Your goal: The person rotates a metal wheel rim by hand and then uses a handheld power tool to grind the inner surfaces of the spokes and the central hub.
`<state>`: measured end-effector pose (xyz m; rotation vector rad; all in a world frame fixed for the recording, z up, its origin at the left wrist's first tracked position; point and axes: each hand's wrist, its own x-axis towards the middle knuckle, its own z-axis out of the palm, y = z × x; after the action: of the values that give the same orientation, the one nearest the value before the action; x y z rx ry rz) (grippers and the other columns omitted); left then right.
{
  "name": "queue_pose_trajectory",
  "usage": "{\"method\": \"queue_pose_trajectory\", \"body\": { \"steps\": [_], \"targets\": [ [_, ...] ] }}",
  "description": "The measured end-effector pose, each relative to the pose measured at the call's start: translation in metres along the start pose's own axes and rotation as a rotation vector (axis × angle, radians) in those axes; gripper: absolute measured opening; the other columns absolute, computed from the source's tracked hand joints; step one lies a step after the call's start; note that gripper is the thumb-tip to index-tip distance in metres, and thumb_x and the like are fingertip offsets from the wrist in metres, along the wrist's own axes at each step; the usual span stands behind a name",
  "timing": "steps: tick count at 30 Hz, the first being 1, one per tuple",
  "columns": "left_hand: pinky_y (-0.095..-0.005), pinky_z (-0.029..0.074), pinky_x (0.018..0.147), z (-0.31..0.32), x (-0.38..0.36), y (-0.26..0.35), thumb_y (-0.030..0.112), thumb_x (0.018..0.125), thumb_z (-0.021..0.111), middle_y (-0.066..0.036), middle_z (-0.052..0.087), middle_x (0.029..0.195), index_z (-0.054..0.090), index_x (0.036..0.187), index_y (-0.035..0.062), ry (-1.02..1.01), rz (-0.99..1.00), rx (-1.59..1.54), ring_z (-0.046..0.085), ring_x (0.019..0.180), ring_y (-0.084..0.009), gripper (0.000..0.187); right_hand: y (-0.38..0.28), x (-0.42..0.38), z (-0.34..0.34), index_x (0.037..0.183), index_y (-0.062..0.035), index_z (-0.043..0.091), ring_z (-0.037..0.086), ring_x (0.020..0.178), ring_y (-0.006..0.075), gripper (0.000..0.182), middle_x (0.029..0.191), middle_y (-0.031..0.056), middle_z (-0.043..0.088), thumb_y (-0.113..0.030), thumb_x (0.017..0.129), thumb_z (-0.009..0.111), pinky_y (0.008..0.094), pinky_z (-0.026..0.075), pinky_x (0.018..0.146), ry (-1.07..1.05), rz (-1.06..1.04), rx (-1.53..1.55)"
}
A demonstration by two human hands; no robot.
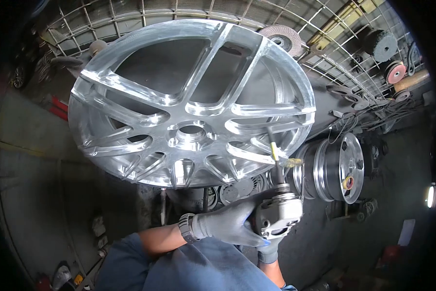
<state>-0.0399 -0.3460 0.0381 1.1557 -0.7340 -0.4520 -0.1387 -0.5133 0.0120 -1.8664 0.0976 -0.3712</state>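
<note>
A large silver alloy wheel (189,114) with many spokes fills the upper middle of the view, face towards me. Below its right edge, an angle grinder (280,213) with a long shaft points up, its tip overlapping one of the right-hand spokes. My left hand (230,223), in a grey glove with a dark watch at the wrist, wraps around the grinder's head from the left. Under it, my right hand (268,251), gloved too and mostly hidden behind the tool, grips the body of the grinder.
Behind the wheel runs a wire mesh (319,60) with a flap disc (282,39), a dark round pad (380,45) and a red disc (396,72) on it. Another polished wheel (351,167) stands at the right. Cables (387,114) hang nearby.
</note>
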Motion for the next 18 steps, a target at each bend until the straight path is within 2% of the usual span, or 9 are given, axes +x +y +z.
{"method": "queue_pose_trajectory", "body": {
  "steps": [4, 6, 7, 8, 18],
  "targets": [
    [-0.0379, 0.043, 0.106, 0.005, 0.021, 0.007, 0.025, 0.074, 0.084, -0.018, 0.053, 0.132, 0.033, 0.143, -0.0065, -0.048, 0.096, 0.0, 0.053, 0.123, -0.0248, 0.092, -0.012, 0.01, -0.012, 0.126, -0.0025, 0.055, 0.062, 0.101, 0.0248, 0.073, 0.115, 0.0123, 0.064, -0.02, 0.064, 0.09, 0.0393, 0.048, 0.09, 0.086, -0.023, -0.001],
    [-0.0403, 0.043, 0.106, 0.008, 0.03, 0.01, 0.034, 0.072, 0.083, -0.021, 0.053, 0.134, 0.03, 0.148, -0.0038, -0.078, 0.051, -0.016, 0.054, 0.124, -0.0288, 0.1, -0.014, 0.013, -0.014, 0.125, -0.0026, 0.055, 0.062, 0.101, 0.0248, 0.072, 0.115, 0.0122, 0.064, -0.02, 0.064, 0.09, 0.0393, 0.048, 0.09, 0.106, -0.03, -0.003],
    [-0.0384, 0.044, 0.105, 0.008, 0.031, 0.008, 0.026, 0.073, 0.085, -0.018, 0.052, 0.133, 0.032, 0.145, -0.0042, -0.051, 0.115, 0.004, 0.053, 0.122, -0.0255, 0.095, -0.015, 0.013, -0.015, 0.125, -0.0026, 0.055, 0.062, 0.101, 0.0247, 0.072, 0.115, 0.0122, 0.064, -0.02, 0.064, 0.09, 0.0392, 0.048, 0.09, 0.115, -0.032, -0.004],
    [-0.0384, 0.044, 0.105, 0.008, 0.031, 0.007, 0.026, 0.073, 0.085, -0.018, 0.052, 0.133, 0.032, 0.145, -0.0042, -0.052, 0.117, 0.003, 0.053, 0.122, -0.0255, 0.095, -0.015, 0.013, -0.017, 0.125, -0.0026, 0.055, 0.062, 0.101, 0.0247, 0.072, 0.115, 0.0122, 0.064, -0.02, 0.064, 0.09, 0.0392, 0.048, 0.09, 0.114, -0.032, -0.01],
    [-0.0391, 0.036, 0.113, -0.003, -0.01, -0.004, 0.026, 0.07, 0.087, -0.018, 0.046, 0.141, 0.024, 0.149, -0.0056, -0.031, -0.025, -0.021, 0.046, 0.131, -0.0263, 0.106, -0.006, 0.006, 0.004, 0.125, -0.0029, 0.056, 0.063, 0.101, 0.0244, 0.072, 0.114, 0.0118, 0.065, -0.021, 0.064, 0.09, 0.0389, 0.048, 0.09, -0.113, -0.055, -0.085]
  ]
}}
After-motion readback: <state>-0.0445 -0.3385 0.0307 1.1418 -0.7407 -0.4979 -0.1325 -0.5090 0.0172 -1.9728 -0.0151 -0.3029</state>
